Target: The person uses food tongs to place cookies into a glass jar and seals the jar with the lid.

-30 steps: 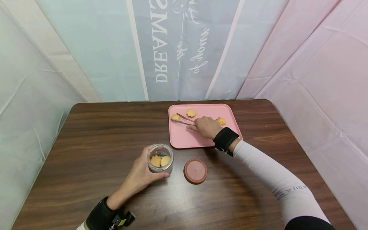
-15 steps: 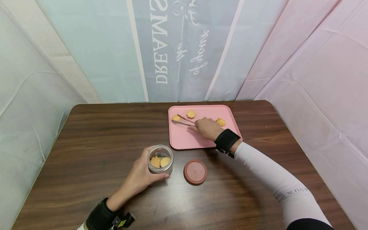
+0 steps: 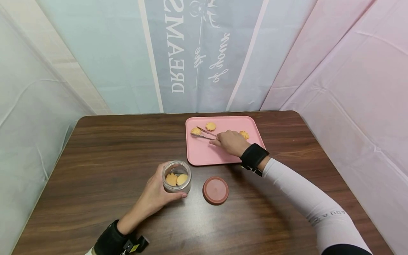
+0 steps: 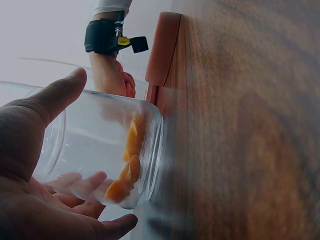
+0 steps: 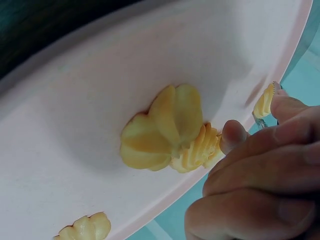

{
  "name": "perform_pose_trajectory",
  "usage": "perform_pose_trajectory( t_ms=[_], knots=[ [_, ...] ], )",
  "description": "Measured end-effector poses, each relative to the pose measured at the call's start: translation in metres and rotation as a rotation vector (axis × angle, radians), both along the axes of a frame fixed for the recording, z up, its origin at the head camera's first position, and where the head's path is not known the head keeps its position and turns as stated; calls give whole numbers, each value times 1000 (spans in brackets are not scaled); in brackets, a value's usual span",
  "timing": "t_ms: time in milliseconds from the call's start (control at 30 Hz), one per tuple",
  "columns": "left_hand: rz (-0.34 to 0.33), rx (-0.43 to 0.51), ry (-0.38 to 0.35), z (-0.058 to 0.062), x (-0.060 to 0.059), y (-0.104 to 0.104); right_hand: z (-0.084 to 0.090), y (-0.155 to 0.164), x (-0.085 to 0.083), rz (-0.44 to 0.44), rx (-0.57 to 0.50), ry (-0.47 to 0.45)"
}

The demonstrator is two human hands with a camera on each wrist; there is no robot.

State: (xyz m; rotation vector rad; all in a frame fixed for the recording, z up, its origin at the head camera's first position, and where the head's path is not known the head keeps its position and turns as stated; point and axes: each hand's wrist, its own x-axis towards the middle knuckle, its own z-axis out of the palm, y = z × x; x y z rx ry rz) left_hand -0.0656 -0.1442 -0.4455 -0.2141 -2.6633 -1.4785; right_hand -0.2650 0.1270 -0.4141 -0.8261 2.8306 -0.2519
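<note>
My left hand (image 3: 155,191) wraps around a clear glass jar (image 3: 188,186), which stands on the table with its mouth up. Several yellow cookies (image 3: 172,179) lie at its bottom; in the left wrist view, cookies (image 4: 131,159) show through the glass wall. Over the pink tray (image 3: 204,156), my right hand (image 3: 232,142) grips metal tongs (image 3: 204,137). The tong tips are on either side of a ridged cookie (image 3: 196,131) at the tray's left end, also visible in the right wrist view between the toothed tips (image 5: 260,121). The fingers partly hide the tongs there.
Other cookies lie on the tray, one near the far edge (image 3: 210,126) and one right of the hand (image 3: 244,134). A reddish-brown round lid (image 3: 215,191) rests on the wooden table (image 3: 127,141) between the jar and my right forearm. Fabric hangs behind and beside the table.
The tongs and the cookie between their tips have shifted very slightly right, along with my right hand. My left hand keeps its hold on the jar.
</note>
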Motion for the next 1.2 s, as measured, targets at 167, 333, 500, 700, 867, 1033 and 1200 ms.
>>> perform_pose_trajectory(
  t_ms=[167, 333, 500, 700, 867, 1033, 1200],
  knots=[
    [-6, -2, 4, 0, 0, 0, 1, 2, 2, 41, -14, 55],
    [-7, -6, 9, 1, 0, 0, 4, 2, 5, 49, -9, 78],
    [-6, 5, -2, 1, 0, 1, 6, 2, 9, 35, 5, 73],
    [-6, 2, 4, -1, 0, 0, 9, 3, 13, 36, 16, 85],
    [-3, 3, -3, -1, 0, 0, 12, 4, 15, 28, 15, 75],
    [-5, -1, -1, -1, 0, 0, 15, 6, 17, 27, 4, 77],
    [-10, 0, 5, -1, 0, 0, 14, 7, 18, 33, 17, 96]
  ],
)
